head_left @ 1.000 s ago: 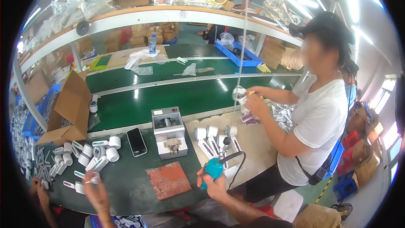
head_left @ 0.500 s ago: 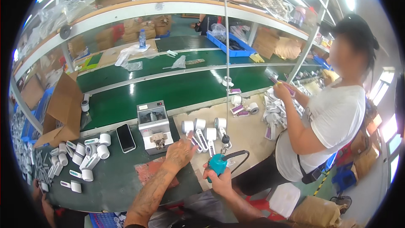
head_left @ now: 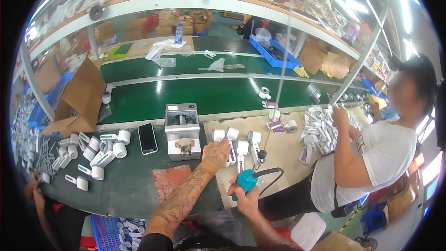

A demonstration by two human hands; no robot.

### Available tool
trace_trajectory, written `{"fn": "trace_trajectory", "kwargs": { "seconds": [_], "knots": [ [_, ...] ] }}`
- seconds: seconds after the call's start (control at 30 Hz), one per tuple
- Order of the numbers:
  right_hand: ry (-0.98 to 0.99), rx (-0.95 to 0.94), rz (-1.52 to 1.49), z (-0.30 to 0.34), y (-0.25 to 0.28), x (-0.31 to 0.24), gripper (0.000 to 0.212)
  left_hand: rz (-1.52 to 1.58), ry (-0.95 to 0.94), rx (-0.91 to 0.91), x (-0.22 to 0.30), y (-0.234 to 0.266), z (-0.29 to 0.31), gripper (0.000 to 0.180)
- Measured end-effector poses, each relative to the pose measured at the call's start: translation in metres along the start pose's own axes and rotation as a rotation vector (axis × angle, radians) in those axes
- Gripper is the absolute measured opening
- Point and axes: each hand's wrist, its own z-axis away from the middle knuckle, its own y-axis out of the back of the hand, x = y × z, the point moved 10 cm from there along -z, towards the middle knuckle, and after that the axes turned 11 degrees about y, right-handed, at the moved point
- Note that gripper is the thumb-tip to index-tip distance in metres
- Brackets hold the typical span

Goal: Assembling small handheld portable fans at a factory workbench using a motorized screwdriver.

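My left hand [head_left: 216,153] reaches over a group of white handheld devices with round heads and slim handles. Its fingers, partly hidden, close around the handle of one white device [head_left: 231,154]. Beside it stand another white device [head_left: 241,149] and one more white device [head_left: 254,138] farther right. My right hand [head_left: 247,201] grips a teal electric screwdriver [head_left: 246,181] with a black cable, held above the near edge of the beige board [head_left: 274,158]. The screwdriver's tip is hidden.
A small grey-white machine [head_left: 182,135] stands left of my hands, beside a phone [head_left: 147,138]. Several white devices [head_left: 100,158] lie farther left, near an open cardboard box [head_left: 81,97]. A hanging cord [head_left: 281,79] crosses the view. At right, a co-worker [head_left: 371,158] stands by a pile of white parts [head_left: 320,128].
My left hand has moved forward and slightly right onto the white devices. My right hand keeps hold of the screwdriver. The co-worker's hands have risen, and the view has shifted left.
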Motion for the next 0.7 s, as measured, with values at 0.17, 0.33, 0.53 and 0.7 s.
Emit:
{"fn": "trace_trajectory", "kwargs": {
  "seconds": [0.17,0.33,0.53,0.7],
  "knots": [
    [0.037,0.040,-0.067,-0.007,-0.004,-0.014,0.050,0.068,-0.069,-0.017,0.006,0.049,0.031,0.043],
    [0.040,-0.002,-0.029,-0.006,-0.008,0.001,0.049,0.148,-0.101,-0.085,-0.012,0.118,0.096,0.044],
    [-0.048,-0.095,-0.043,-0.010,-0.044,0.009,0.055,0.125,-0.073,0.089,-0.078,0.126,0.143,0.045],
    [-0.077,-0.180,-0.186,-0.009,-0.085,0.020,0.040,0.183,-0.046,0.110,-0.094,0.135,0.146,0.041]
  ]
}}
